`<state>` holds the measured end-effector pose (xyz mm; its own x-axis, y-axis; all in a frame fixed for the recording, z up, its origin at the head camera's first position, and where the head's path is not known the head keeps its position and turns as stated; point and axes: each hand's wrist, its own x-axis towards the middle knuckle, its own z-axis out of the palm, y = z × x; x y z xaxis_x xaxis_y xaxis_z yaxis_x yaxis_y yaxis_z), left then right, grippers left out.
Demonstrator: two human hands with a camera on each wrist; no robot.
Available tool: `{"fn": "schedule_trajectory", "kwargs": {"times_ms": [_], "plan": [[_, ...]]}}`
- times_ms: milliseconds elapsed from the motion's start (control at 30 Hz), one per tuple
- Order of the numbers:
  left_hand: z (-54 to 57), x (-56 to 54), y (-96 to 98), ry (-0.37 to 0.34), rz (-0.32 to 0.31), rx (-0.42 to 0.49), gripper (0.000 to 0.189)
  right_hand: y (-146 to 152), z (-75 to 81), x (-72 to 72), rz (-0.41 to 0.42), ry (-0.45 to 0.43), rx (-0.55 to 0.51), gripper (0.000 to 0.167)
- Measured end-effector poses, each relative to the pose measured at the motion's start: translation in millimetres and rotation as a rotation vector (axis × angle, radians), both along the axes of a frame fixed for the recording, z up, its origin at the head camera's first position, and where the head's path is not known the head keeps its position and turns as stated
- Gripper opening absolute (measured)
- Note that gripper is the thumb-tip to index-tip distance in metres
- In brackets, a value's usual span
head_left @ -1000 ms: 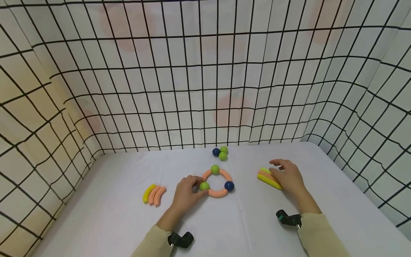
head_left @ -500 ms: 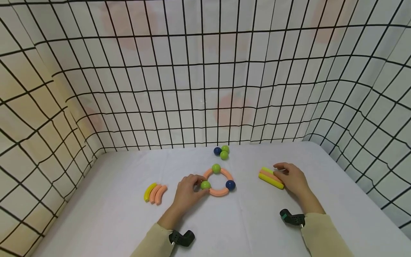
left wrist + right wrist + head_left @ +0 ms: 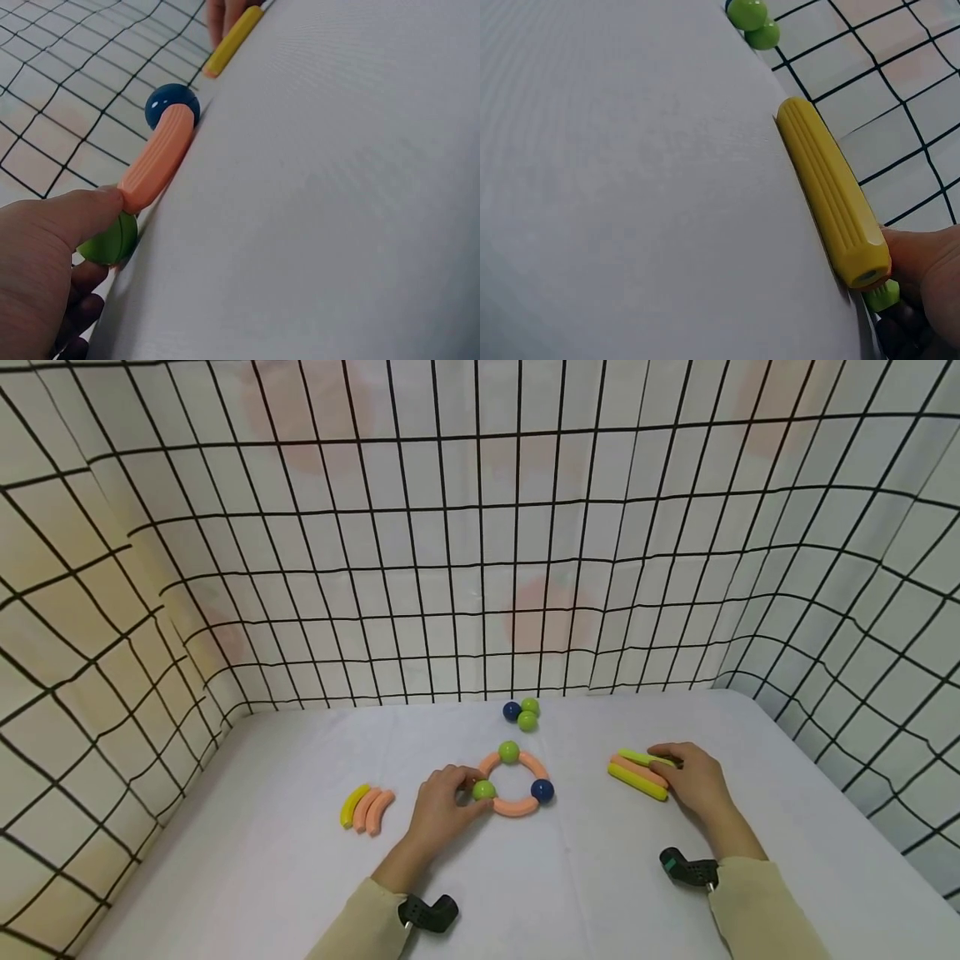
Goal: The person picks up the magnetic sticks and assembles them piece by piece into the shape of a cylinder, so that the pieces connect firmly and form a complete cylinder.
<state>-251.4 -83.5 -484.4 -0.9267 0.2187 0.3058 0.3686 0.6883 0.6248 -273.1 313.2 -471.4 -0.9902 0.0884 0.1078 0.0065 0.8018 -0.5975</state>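
Observation:
In the head view, my left hand (image 3: 444,802) pinches a green ball (image 3: 484,790) at the left of a ring. Curved orange sticks (image 3: 514,807), another green ball (image 3: 509,752) and a dark blue ball (image 3: 542,790) make up the rest of that ring, flat on the table. My right hand (image 3: 697,781) pinches the near end of a straight green stick (image 3: 636,757). Beside it lie a straight orange stick (image 3: 628,766) and a yellow stick (image 3: 637,782). The right wrist view shows the yellow stick (image 3: 832,195) in front, mostly hiding the other two.
Curved sticks, one yellow (image 3: 354,806) and two orange (image 3: 380,812), lie at the left. Behind the ring, a blue ball (image 3: 512,711) touches two green balls (image 3: 528,721). A black grid net (image 3: 480,610) encloses the white table (image 3: 525,893) at the back and sides.
My right fingers have taken hold of the green stick, and its near end has swung away from the orange one. The left hand stays at its ball. The head view has shifted slightly.

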Motion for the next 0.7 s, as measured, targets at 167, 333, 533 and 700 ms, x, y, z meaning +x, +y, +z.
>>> {"fn": "schedule_trajectory", "kwargs": {"times_ms": [167,333,533,700], "plan": [[1.0,0.0,0.4,0.009,0.004,-0.006,0.035,1.4,-0.2,-1.7,-0.009,-0.007,0.007,0.037],[0.5,0.3,0.0,0.013,0.003,-0.006,0.034,1.9,-1.7,-2.7,-0.016,0.020,0.023,0.036],[0.4,0.9,0.2,0.005,0.005,-0.003,0.034,-0.9,0.2,-2.6,-0.048,0.035,0.017,0.039],[0.7,0.2,0.1,0.004,0.000,0.000,0.035,-5.3,5.9,-1.3,-0.082,0.091,0.008,0.037]]}}
